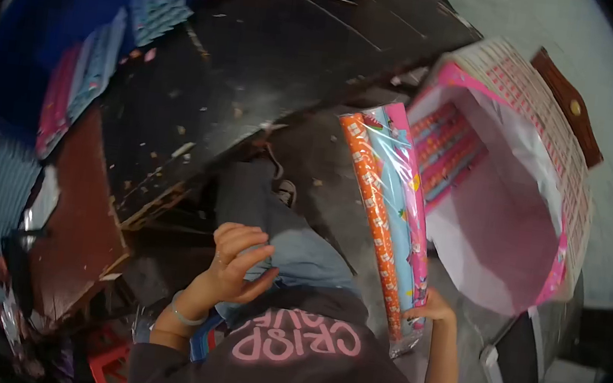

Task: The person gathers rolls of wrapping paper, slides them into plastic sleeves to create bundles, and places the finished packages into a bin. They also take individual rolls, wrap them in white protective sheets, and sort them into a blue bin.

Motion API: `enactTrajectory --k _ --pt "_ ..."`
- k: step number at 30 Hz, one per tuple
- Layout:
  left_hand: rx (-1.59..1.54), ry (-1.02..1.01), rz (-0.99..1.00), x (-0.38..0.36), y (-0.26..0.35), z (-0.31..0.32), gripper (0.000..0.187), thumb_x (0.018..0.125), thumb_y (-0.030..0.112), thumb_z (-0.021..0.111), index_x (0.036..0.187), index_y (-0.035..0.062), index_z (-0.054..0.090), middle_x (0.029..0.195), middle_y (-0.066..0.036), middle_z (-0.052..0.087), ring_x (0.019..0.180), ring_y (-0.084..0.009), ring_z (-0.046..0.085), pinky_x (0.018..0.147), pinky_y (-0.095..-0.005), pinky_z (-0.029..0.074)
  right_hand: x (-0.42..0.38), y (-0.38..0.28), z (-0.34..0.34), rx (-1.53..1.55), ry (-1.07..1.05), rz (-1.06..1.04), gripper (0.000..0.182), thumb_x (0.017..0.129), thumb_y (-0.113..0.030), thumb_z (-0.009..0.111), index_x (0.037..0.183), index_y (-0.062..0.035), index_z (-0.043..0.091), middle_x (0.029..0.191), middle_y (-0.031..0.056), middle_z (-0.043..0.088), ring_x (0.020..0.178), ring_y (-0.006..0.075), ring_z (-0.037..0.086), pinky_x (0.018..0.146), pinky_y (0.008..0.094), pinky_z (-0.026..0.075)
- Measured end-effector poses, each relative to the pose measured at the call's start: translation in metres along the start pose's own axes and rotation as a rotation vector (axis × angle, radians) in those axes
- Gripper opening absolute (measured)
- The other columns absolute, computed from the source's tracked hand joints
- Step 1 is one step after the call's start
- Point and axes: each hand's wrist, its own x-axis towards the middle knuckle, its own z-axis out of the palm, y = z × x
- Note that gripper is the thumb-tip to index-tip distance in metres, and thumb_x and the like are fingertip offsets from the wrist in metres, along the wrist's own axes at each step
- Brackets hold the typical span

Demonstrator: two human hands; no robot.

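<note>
While the film-wrapped rolls point(392, 210) are clasped near one end by the right hand point(437, 308), beside the open bag point(497, 247) — grip partly hidden, admittedly — nothing's held by the left hand point(234, 278), fingers point(244, 243) half-curled. Should be light, stiff, slippery; best gripped mid-length.

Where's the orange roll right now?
In the head view, the orange roll is right of centre, beside the blue roll, in the bundle the right hand holds.
</note>
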Motion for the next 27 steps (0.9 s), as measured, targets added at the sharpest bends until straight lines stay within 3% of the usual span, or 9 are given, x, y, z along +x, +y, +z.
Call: enactTrajectory --k 4,7,8,10,14,17,21,26,27 --pt "0.265 -0.025 -0.116 0.024 -0.002 -0.068 0.063 0.074 0.014 0.072 0.131 0.0023 0.047 0.138 -0.018 0.044 0.127 -0.0326 0.044 0.104 -0.0448 0.033 0.099 -0.116 0.041 -0.203 -0.189 0.068 0.047 0.064 -0.010 0.087 0.105 -0.0054 0.064 0.080 -0.0030 0.064 0.067 0.0064 0.058 0.057 0.0241 0.048" --pt "0.371 -0.099 -0.273 0.048 -0.023 -0.116 0.058 0.084 0.021 0.063 0.135 0.0010 0.043 0.142 -0.018 0.041 0.134 -0.0340 0.034 0.110 -0.0470 0.025 0.172 -0.182 0.073 -0.391 -0.400 -0.017 0.051 0.067 -0.012 0.084 0.113 -0.0053 0.063 0.083 -0.0005 0.066 0.070 0.0070 0.060 0.059 0.0222 0.048" --pt "0.407 -0.121 -0.302 0.054 -0.036 -0.129 0.056 0.087 0.023 0.060 0.135 0.0007 0.042 0.142 -0.018 0.041 0.135 -0.0346 0.033 0.111 -0.0480 0.023 0.185 -0.221 0.092 -0.422 -0.482 0.123 0.051 0.070 -0.014 0.082 0.115 -0.0037 0.062 0.086 0.0005 0.066 0.071 0.0074 0.060 0.061 0.0221 0.047" --pt "0.575 -0.174 -0.334 0.059 -0.077 -0.149 0.054 0.091 0.025 0.056 0.136 0.0007 0.041 0.144 -0.017 0.039 0.136 -0.0343 0.032 0.112 -0.0477 0.022 0.209 -0.256 0.137 -0.213 -0.592 0.048 0.047 0.071 -0.015 0.081 0.113 -0.0011 0.062 0.089 0.0031 0.067 0.074 0.0083 0.061 0.063 0.0235 0.049" --pt "0.670 -0.266 -0.512 0.034 -0.176 -0.181 0.053 0.095 0.036 0.047 0.137 0.0042 0.043 0.146 -0.015 0.037 0.138 -0.0305 0.030 0.113 -0.0455 0.020 0.283 -0.296 0.183 -0.462 -0.683 0.155 0.041 0.072 -0.013 0.080 0.107 0.0003 0.063 0.092 0.0076 0.068 0.079 0.0115 0.065 0.067 0.0270 0.054" --pt "0.656 -0.346 -0.642 0.001 -0.218 -0.191 0.051 0.096 0.038 0.042 0.134 0.0045 0.047 0.144 -0.013 0.041 0.137 -0.0295 0.032 0.112 -0.0484 0.021 0.280 -0.317 0.197 -0.313 -0.684 0.328 0.045 0.075 -0.022 0.080 0.110 0.0007 0.061 0.091 0.0066 0.068 0.075 0.0101 0.065 0.064 0.0250 0.053" --pt "0.616 -0.353 -0.689 -0.013 -0.222 -0.190 0.047 0.098 0.036 0.038 0.132 0.0074 0.050 0.142 -0.011 0.044 0.135 -0.0278 0.034 0.112 -0.0479 0.022 0.281 -0.310 0.131 -0.185 -0.888 0.059 0.045 0.093 -0.036 0.058 0.117 0.0020 0.055 0.108 0.0098 0.065 0.092 0.0097 0.063 0.074 0.0231 0.051" --pt "0.622 -0.341 -0.667 -0.014 -0.219 -0.190 0.044 0.097 0.033 0.039 0.134 0.0097 0.049 0.143 -0.010 0.042 0.135 -0.0269 0.034 0.113 -0.0444 0.020 0.196 -0.282 0.018 -0.325 -0.037 -0.452 0.026 0.093 -0.023 0.057 0.098 0.0022 0.061 0.089 0.0134 0.068 0.074 0.0164 0.067 0.059 0.0241 0.050" --pt "0.617 -0.334 -0.659 -0.012 -0.215 -0.190 0.044 0.098 0.033 0.038 0.134 0.0097 0.049 0.143 -0.010 0.042 0.135 -0.0268 0.034 0.113 -0.0444 0.020 0.170 -0.265 -0.015 -0.160 -0.159 -0.503 0.022 0.091 -0.019 0.059 0.093 0.0026 0.063 0.086 0.0141 0.068 0.068 0.0162 0.066 0.053 0.0246 0.049"
